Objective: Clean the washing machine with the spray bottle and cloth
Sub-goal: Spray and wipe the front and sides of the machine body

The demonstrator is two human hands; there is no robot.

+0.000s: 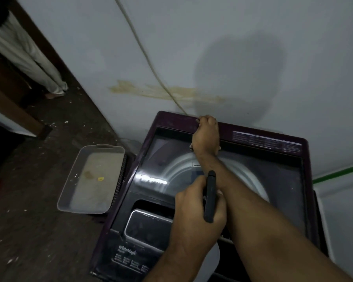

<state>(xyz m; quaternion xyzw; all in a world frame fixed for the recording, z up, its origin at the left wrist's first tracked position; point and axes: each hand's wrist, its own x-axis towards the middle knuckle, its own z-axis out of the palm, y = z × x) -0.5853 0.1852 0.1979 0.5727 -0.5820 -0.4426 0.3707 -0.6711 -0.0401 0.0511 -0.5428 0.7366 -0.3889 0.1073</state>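
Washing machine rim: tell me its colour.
Dark purple; the washing machine rim shows best at the back edge in the head view.

Dim, soft picture — a head-shaped shadow (240,74) falls on the wall (192,37), white glare (151,179) streaks the glass lid (161,159), and straight edges bow at the frame's sides.
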